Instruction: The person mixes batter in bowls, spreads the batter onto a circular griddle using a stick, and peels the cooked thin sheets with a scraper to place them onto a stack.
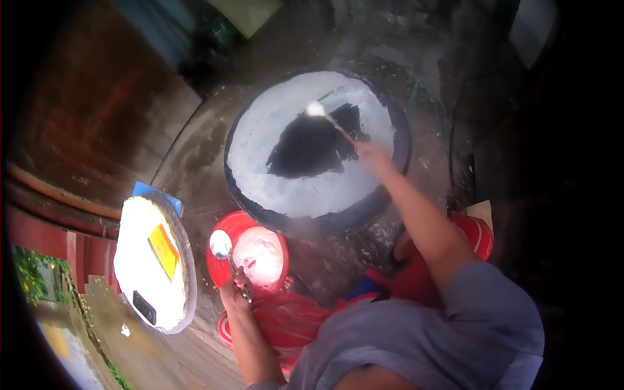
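Note:
A large round black griddle (pixel 312 146) lies in the middle of the view, with a ring of white batter (pixel 260 133) around its dark, bare centre. My right hand (pixel 374 157) is closed on a thin stick (pixel 339 129) whose white-coated end touches the griddle's upper middle. Lower left, my left hand (pixel 236 286) grips a metal ladle (pixel 221 244) by its handle, the shiny round bowl of it pointing up. Beside that hand is a red bucket (pixel 217 265), with white liquid (pixel 261 255) inside a round vessel next to the ladle. Blur hides the stick's exact tip shape.
At left stands a bright white round surface (pixel 140 237) bearing a yellow-orange flat item (pixel 164 251) and a black rectangular object (pixel 144 307). A blue piece (pixel 158 197) shows behind it. A brown panel (pixel 97 110) leans at upper left. Green cord (pixel 414 94) lies right of the griddle.

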Tool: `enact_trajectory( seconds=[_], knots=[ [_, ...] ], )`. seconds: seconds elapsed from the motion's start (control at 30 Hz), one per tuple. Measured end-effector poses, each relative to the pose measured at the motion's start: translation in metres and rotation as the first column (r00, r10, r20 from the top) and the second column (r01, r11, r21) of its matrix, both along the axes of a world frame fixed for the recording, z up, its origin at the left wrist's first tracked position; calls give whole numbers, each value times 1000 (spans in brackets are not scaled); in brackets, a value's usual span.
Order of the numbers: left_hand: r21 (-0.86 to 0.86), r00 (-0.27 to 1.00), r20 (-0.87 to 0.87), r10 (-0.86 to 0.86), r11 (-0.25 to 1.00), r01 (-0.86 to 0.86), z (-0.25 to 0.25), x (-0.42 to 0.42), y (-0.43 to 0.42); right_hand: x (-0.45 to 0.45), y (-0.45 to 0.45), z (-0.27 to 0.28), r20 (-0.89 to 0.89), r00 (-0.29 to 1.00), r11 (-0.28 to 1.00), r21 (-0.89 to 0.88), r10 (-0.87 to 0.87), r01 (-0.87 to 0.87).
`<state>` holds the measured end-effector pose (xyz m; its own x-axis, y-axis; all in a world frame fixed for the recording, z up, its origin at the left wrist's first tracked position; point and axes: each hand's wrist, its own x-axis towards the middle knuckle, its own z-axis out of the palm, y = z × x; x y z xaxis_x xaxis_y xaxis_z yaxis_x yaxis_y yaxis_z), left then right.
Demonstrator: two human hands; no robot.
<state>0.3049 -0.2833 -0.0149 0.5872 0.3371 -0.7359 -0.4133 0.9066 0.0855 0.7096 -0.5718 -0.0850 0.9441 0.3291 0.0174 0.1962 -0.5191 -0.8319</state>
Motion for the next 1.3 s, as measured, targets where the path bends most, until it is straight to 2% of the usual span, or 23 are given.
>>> enact_trajectory(
  seconds=[0.07, 0.13, 0.17, 0.23, 0.27, 0.33, 0.37, 0.43, 0.47, 0.53, 0.57, 0.63, 0.67, 0.73, 0.87, 0.93, 0.97, 1.03, 1.07, 1.13, 1.17, 1.23, 1.3],
  knots=[
    [30, 1000, -14, -28, 999, 28, 3, 1, 0, -3, 24, 14, 61, 992, 992, 54, 108, -111],
    [63, 998, -28, -48, 997, 50, 4, 2, 0, -1, 36, 42, -115, 993, 999, 50, -13, 19],
    [54, 998, -3, -58, 997, 58, 3, 1, -1, 7, 40, 42, -113, 994, 999, 52, -2, 7],
    [76, 998, -13, -54, 996, 55, 6, 1, -9, 18, 44, 36, -138, 989, 990, -134, -52, 33],
    [78, 999, -12, -46, 996, 47, 5, -1, -7, 12, 46, 37, -138, 989, 991, -132, -44, 25],
    [89, 996, -68, -58, 994, 64, -2, -4, -5, -4, 43, 37, 116, 983, 963, -247, 142, -110],
    [87, 996, -66, -55, 994, 61, -1, -5, -6, -4, 35, 41, 117, 983, 962, -249, 145, -112],
    [87, 997, -32, -65, 994, 67, 5, -1, -7, -1, 15, 54, -95, 978, 962, -184, 185, -200],
    [85, 998, -31, -62, 994, 64, 4, -1, -6, -5, 14, 65, -95, 978, 961, -186, 188, -203],
    [91, 998, -27, -65, 994, 67, -1, -2, -5, -16, 10, 81, -243, 962, 983, -164, -122, 83],
    [90, 998, -31, -63, 994, 66, -4, -3, -4, -14, 18, 59, -247, 962, 983, -166, -121, 81],
    [93, 995, -16, -93, 991, 95, -7, -4, -1, -6, 41, 1, 42, 974, 974, 36, 222, -223],
    [92, 996, -19, -87, 992, 88, -6, -4, -2, -12, 42, 9, 39, 973, 973, 35, 228, -230],
    [79, 997, -33, -75, 994, 77, -4, -3, -3, -26, 38, 48, -43, 936, 920, -172, 350, -352],
    [100, 994, -18, -110, 989, 112, -11, -8, -1, -15, 20, 50, -96, 971, 954, -190, 217, -232],
    [127, 994, -67, -85, 987, 94, -1, -3, -8, -7, 27, 3, -7, 984, 983, 46, 179, -179],
    [109, 994, -56, -92, 989, 97, 0, -3, -7, -14, 32, 5, -9, 984, 983, 47, 180, -179],
    [91, 995, -48, -89, 991, 93, 0, -3, -6, -38, 44, 26, -20, 925, 922, -83, 378, -379],
    [89, 995, -51, -86, 992, 90, -1, -6, -7, -44, 36, 49, -24, 924, 921, -83, 381, -382],
    [87, 995, -72, -68, 993, 74, -4, -3, -4, -45, 18, 106, -130, 874, 791, -378, 469, -481],
    [86, 996, -49, -72, 993, 76, -12, -7, 0, -49, 11, 116, -129, 872, 788, -382, 472, -483],
    [96, 996, -64, -70, 992, 76, -9, -7, -3, -64, -3, 121, 283, 894, 870, -454, 347, -194],
    [111, 994, -81, -73, 990, 81, -8, -5, -4, -95, 12, 106, 283, 908, 897, -405, 309, -179]
  ],
)
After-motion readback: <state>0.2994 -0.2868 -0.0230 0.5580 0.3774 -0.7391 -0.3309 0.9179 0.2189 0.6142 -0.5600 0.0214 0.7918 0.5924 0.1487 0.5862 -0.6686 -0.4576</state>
